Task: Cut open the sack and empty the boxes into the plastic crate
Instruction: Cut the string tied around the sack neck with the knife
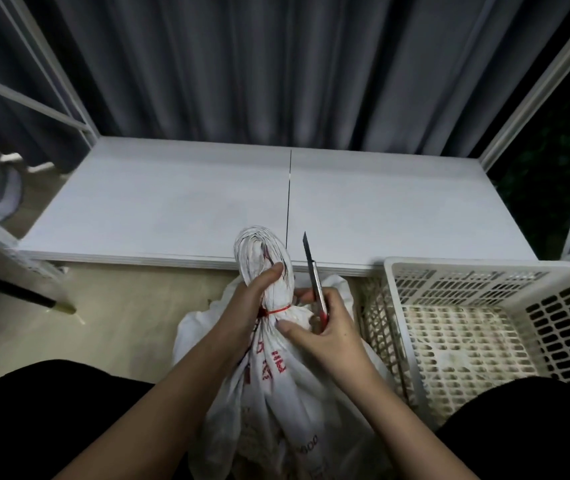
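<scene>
While left hand (pixel 245 306) grips sack (pixel 276 375), right hand (pixel 325 327) holds knife (pixel 314 275).

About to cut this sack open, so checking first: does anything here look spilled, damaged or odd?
Nothing stands out. The sack is intact, tied with a red tie; the crate sits upright; the knife blade points away.

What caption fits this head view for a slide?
Left hand grips the tied sack neck; right hand holds a utility knife beside the crate.

Both hands, left (pixel 254 299) and right (pixel 328 327), curled in grips.
</scene>
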